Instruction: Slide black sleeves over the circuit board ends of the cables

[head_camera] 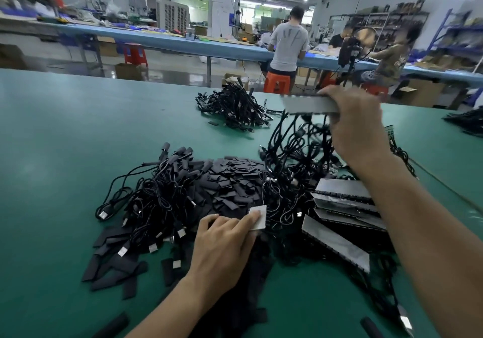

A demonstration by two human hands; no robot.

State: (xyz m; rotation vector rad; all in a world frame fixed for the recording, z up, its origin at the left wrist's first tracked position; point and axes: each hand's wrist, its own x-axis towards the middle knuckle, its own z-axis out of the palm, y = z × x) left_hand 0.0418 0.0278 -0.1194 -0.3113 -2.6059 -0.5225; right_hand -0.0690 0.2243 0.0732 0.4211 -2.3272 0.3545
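Above the green table [52, 154], the right hand [358, 126] is gripping a grey strip [308, 104], fingers clamped on it, with cables [295, 149] dangling beneath. Nearer, the left hand [224, 246] is pinching a small grey card [258, 217] beside the black sleeves [230, 180] heaped on the table.

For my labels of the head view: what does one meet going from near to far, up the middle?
The left hand, pile of black sleeves, far heap of cables, seated person in grey shirt.
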